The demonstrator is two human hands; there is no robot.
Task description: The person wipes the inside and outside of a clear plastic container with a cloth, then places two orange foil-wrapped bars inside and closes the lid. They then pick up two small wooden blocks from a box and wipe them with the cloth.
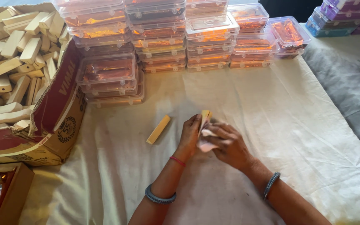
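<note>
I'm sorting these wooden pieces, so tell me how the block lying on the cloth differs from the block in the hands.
The loose block lies flat on the cloth, untouched and fully visible. The held block stands on end between the left hand and right hand, with only its top showing. A pale pink scrap covers the held block; the loose block is bare. Both look like pale, yellowish wood.

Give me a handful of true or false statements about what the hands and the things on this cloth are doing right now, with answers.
1. Both hands hold one pale wooden block between them. True.
2. The left hand wears no bracelet. False: a red thread and a dark bangle circle that wrist.
3. A second block lies loose on the white cloth, left of the hands. True.
4. The cardboard box is full of bottles. False: wooden blocks.
5. The right hand presses pinkish material against the block. True.
6. The clear plastic cases are scattered singly. False: stacked.
</note>
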